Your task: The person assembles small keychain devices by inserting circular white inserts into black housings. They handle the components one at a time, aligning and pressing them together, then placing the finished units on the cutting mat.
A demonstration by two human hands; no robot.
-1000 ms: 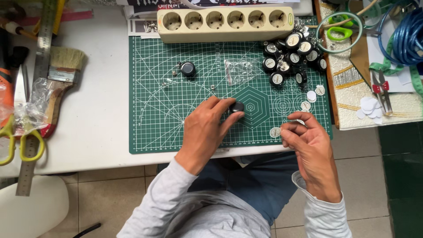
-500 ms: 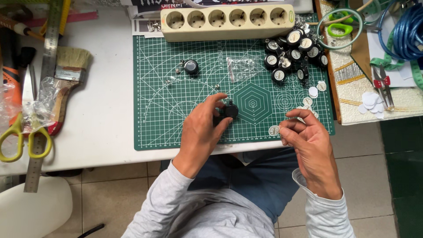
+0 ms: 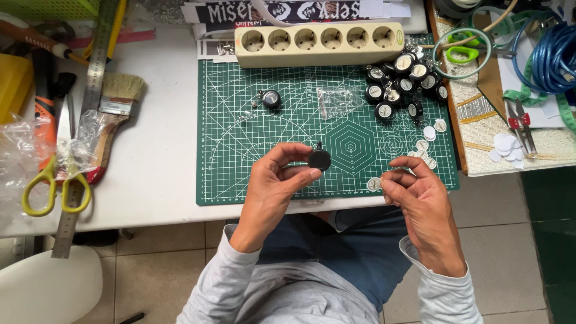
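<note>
White and cluttered, the work surface carries a green gridded cutting mat, the landmark for everything else. Since half a second ago the left hand has lifted clear of the mat's near middle and turned a small round black disc with a stubby stem up between thumb and fingertips, so its flat matte face now shows plainly; the fingers are closed on it in a pinch. The right hand, near the mat's front right corner, has curled its fingers together, seemingly nipping something tiny, though I cannot tell what. Just beside it a small white paper circle lies on the mat's edge. At the mat's far right sits a heap of glossy black white-faced discs; beyond its far edge, a smooth cream plastic power strip. Left of the mat lie a bristly wooden paintbrush and yellow-handled scissors.
</note>
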